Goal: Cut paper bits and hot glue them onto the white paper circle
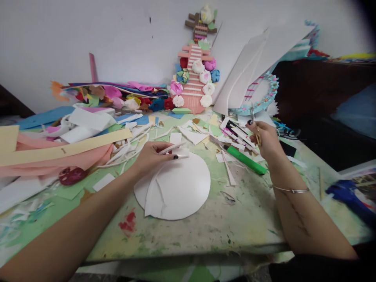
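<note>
My left hand (155, 156) is closed on a folded white paper strip (173, 148), held just above a white paper disc (185, 188). A loose curved paper piece (153, 192) lies across the disc's left side. Off to the right, my right hand (266, 139) is raised over the table, its fingers around a pair of scissors (252, 111) with the blades pointing up and away from me. Below that hand, a green-handled cutter (246, 159) rests beside several pens (239, 135).
Against the wall stands a pink paper instrument with paper flowers (195, 84). A blue decorated ring (272, 92) leans behind white sheets (243, 70). Paper scraps (88, 121) and a long yellow strip (67, 148) cover the left side. The table's front edge (205, 252) is near me.
</note>
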### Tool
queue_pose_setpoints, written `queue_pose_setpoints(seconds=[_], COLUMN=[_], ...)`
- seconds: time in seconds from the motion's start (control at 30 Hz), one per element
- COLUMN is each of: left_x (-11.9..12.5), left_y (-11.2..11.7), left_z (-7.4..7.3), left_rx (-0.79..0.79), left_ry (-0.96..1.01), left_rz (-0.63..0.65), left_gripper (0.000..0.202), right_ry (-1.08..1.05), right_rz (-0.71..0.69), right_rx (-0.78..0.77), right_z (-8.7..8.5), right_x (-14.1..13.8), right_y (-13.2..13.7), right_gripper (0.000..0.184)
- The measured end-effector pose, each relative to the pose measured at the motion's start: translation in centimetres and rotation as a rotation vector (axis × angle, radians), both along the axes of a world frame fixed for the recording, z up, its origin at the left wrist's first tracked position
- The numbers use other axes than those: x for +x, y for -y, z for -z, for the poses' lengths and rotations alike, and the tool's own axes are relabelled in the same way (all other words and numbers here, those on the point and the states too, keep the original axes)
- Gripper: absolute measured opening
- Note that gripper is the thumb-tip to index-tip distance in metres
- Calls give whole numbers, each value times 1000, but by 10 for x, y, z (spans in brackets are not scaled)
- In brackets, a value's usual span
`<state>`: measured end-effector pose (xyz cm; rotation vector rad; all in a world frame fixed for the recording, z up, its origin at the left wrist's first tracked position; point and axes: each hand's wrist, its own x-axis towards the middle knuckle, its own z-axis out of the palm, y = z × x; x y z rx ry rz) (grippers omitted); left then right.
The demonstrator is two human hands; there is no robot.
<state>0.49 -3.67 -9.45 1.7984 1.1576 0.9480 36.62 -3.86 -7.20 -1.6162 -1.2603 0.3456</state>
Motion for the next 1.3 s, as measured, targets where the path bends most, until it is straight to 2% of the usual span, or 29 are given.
queue_pose_setpoints(seconds=[0.07, 0.13, 0.23, 0.33, 0.43, 0.57, 0.67, 0.77, 0.93, 1.13, 1.3], left_x=[0, 1, 1, -2, -8, -10, -7, -4, 5, 27, 46], left_y=[0, 0, 0, -5, -20, -56, -93, -135, -188, -225, -242], left_z=[1, 2, 4, 7, 8, 2, -6, -11, -3, 3, 7], left_rx=[-6, -25, -74, -105, -66, 3, 63, 147, 117, 139, 168], left_ry=[21, 63, 141, 164, 72, -109, -220, -312, -374, -373, -366], left_rz=[-3, -18, -31, -29, -138, -407, -473, -460, -406, -283, -291], left_gripper=[39, 39, 36, 37, 39, 33, 30, 35, 42, 41, 38], right_ry=[-256, -350, -346, -343, -290, -275, -299, -341, -316, -279, -329], right_rz=[-40, -77, -166, -289, -360, -388, -375, -348, -323, -317, -327], right_rx=[-42, -80, -80, -146, -230, -276, -272, -257, -257, -257, -255], right_z=[-3, -6, -7, -6, -3, -1, 1, 1, 0, 0, -4], right_x=[-15, -30, -50, -63, -72, -78, -80, -80, -79, -74, -74], right_y=[5, 10, 18, 24, 27, 27, 25, 23, 23, 24, 25], right_gripper=[32, 35, 41, 46, 47, 48, 51, 55, 56, 54, 59])
